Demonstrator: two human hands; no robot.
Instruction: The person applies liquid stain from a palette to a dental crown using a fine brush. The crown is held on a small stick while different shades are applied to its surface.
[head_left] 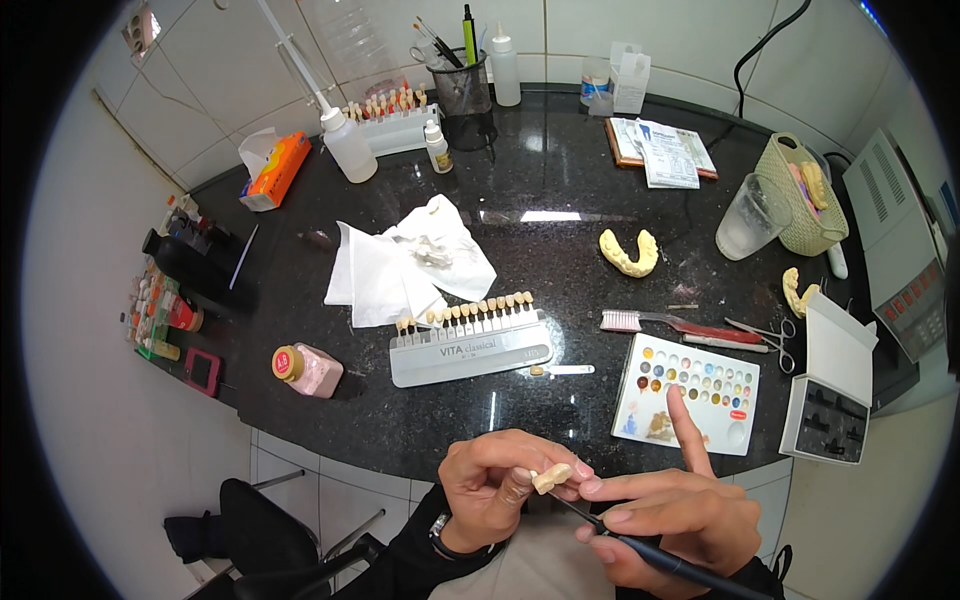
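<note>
Just beyond the desk's front edge, my left hand (492, 487) pinches a small cream dental bridge (551, 478) between thumb and fingers. My right hand (680, 515) is closed round a slim dark-handled brush (655, 560), its index finger raised and stretched over the palette. The brush's thin front end reaches up to the bridge's underside; its tip is hidden there. A white palette (690, 440) with rows of coloured wells and smeared stains lies beyond my right hand. Farther off, a shade guide (470, 358) carries a row of tooth samples, with one loose shade tab (570, 370) beside it.
Crumpled white tissues (375, 275) lie behind the shade guide, and a pink powder jar (315, 372) stands left. A dental arch model (630, 255), a pink-bristled toothbrush (622, 320), scissor-handled forceps (780, 340), a plastic cup (750, 220) and an open box (825, 425) occupy the right.
</note>
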